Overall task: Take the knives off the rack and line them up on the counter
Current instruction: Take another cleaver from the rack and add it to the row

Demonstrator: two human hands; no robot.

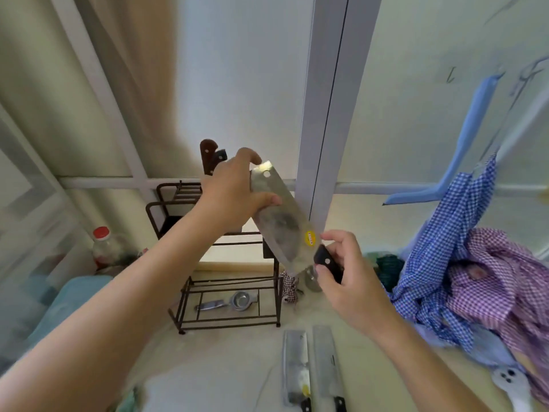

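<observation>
A broad steel cleaver point(279, 224) with a yellow sticker hangs tilted in the air above the counter. My left hand point(234, 191) grips its blade near the far tip. My right hand point(344, 272) holds its black handle point(326, 261). Behind my left hand stands the dark wire rack point(231, 281), with two knife handles point(211, 154), one brown and one black, sticking up from it. Two cleavers point(312, 367) lie side by side on the counter near the front edge, handles toward me.
A metal strainer point(228, 301) lies on the rack's bottom shelf. Checked blue and purple cloths point(463, 263) are piled at the right. A red-capped bottle point(104, 248) stands left of the rack. A white handle point(511, 385) lies at the bottom right.
</observation>
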